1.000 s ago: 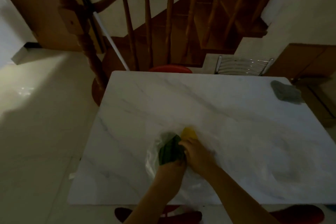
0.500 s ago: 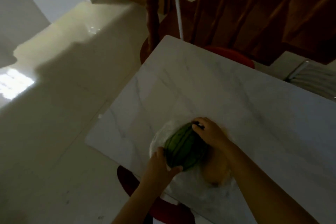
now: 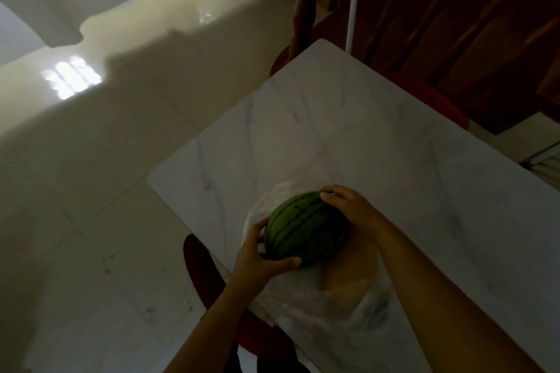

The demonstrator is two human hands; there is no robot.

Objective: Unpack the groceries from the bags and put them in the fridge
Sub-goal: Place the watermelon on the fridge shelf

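Head view looks down on two bare hands around a striped watermelon (image 3: 306, 228), which sits over the mouth of a clear bag (image 3: 321, 309) close to the near left edge of the marble surface (image 3: 348, 136). Left hand (image 3: 260, 254) cups its near end, thumb curled along the underside; right hand (image 3: 351, 206) wraps the far end, fingers bent over the rind. Inside the bag, beside the melon, lies something pale orange (image 3: 351, 275), too dim to name.

Smooth rind and slippery plastic look like the risk: if the bag drags up with the fruit or the grip shifts, the melon could roll off that near edge onto the tiled floor (image 3: 100, 221), and it looks heavy enough to crack. The orange item could be pulled out too.

A red stool (image 3: 203, 269) stands just under the near edge, right where feet would go. Another red seat (image 3: 424, 97) sits at the far edge, with wooden stair rails (image 3: 391, 0) behind. No fridge is in sight.
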